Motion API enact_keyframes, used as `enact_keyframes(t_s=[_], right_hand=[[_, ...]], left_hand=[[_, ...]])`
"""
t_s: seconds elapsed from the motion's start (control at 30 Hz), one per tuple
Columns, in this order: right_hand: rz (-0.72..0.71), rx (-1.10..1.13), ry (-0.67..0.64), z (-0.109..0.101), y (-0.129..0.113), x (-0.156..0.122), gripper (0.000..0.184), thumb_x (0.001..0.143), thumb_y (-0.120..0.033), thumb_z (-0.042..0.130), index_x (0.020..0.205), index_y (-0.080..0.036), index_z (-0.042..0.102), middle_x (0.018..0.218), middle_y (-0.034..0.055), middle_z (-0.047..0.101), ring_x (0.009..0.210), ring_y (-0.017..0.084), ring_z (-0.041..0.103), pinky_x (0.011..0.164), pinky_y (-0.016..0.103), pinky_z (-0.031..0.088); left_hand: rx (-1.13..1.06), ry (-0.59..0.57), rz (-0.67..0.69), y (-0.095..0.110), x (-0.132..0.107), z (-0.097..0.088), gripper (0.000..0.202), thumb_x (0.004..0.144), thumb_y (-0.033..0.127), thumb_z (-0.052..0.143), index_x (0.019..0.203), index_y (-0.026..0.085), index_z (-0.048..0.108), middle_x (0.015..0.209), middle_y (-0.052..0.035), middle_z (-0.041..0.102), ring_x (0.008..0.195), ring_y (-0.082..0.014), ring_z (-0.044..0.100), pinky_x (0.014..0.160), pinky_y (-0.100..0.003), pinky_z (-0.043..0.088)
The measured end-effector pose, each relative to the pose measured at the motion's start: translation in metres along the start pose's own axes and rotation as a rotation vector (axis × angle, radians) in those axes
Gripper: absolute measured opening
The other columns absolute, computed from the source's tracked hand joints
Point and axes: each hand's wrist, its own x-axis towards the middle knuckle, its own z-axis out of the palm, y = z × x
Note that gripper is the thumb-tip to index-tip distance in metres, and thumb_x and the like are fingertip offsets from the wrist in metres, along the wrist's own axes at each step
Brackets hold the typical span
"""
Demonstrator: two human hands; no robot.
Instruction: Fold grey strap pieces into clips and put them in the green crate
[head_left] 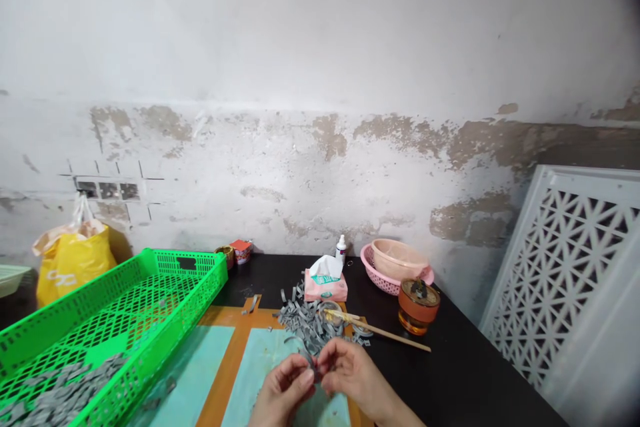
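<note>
My left hand (281,388) and my right hand (350,373) meet low in the middle of the view, fingers pinched together around a small grey piece (314,367) held between them. Just beyond the hands lies a heap of grey strip pieces (309,320) on a wooden board with pale blue panels (227,363). More grey pieces fill the near corner of a green perforated crate (120,313) at the left.
A tissue pack (326,280), a small white bottle (341,248), a pink basket holding a bowl (395,267), an orange lidded jar (418,307) and a wooden stick (385,331) lie on the black table. A yellow bag (73,260) hangs left; a white lattice panel (565,273) leans right.
</note>
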Motion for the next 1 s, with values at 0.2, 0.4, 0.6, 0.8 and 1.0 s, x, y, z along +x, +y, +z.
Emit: enact_keyframes(t_s=[0.2, 0.4, 0.6, 0.8, 1.0], right_hand=[[0.037, -0.064, -0.037, -0.005, -0.006, 0.002, 0.028, 0.068, -0.037, 0.079, 0.080, -0.014, 0.070, 0.068, -0.0006, 0.060, 0.056, 0.010, 0.056, 0.057, 0.024, 0.044], [0.107, -0.026, -0.078, -0.005, -0.007, -0.001, 0.027, 0.066, -0.034, 0.079, 0.075, -0.013, 0.065, 0.064, -0.0015, 0.061, 0.055, 0.012, 0.060, 0.058, 0.024, 0.046], [0.181, -0.052, -0.014, 0.000, 0.000, 0.000, 0.039, 0.059, -0.042, 0.081, 0.072, -0.013, 0.058, 0.054, -0.0007, 0.062, 0.051, 0.014, 0.062, 0.055, 0.025, 0.048], [0.138, -0.016, 0.049, 0.004, 0.004, 0.002, 0.044, 0.057, -0.045, 0.082, 0.073, -0.015, 0.055, 0.053, -0.0020, 0.060, 0.048, 0.015, 0.061, 0.052, 0.027, 0.048], [0.148, -0.038, 0.032, 0.004, 0.003, 0.000, 0.042, 0.058, -0.045, 0.082, 0.073, -0.014, 0.059, 0.056, -0.0011, 0.064, 0.052, 0.013, 0.063, 0.057, 0.025, 0.047]], left_hand=[[0.155, -0.120, -0.016, 0.010, -0.011, 0.016, 0.035, 0.055, 0.044, 0.087, 0.065, 0.015, 0.070, 0.053, 0.0013, 0.061, 0.050, -0.0094, 0.049, 0.053, -0.022, 0.034], [0.249, 0.000, -0.022, 0.022, -0.014, 0.017, 0.037, 0.048, 0.040, 0.091, 0.074, 0.016, 0.078, 0.053, -0.0007, 0.071, 0.049, -0.0099, 0.053, 0.055, -0.022, 0.037], [0.252, -0.009, 0.026, 0.019, -0.013, 0.016, 0.034, 0.051, 0.038, 0.090, 0.076, 0.016, 0.080, 0.059, -0.0038, 0.077, 0.056, -0.0161, 0.064, 0.061, -0.025, 0.045], [0.242, -0.011, 0.032, 0.026, -0.015, 0.023, 0.032, 0.052, 0.038, 0.089, 0.075, 0.018, 0.081, 0.063, -0.0045, 0.079, 0.062, -0.0195, 0.067, 0.067, -0.029, 0.049], [0.323, 0.069, 0.096, 0.022, -0.014, 0.020, 0.030, 0.055, 0.039, 0.087, 0.074, 0.017, 0.081, 0.062, -0.0040, 0.077, 0.062, -0.0181, 0.065, 0.064, -0.026, 0.047]])
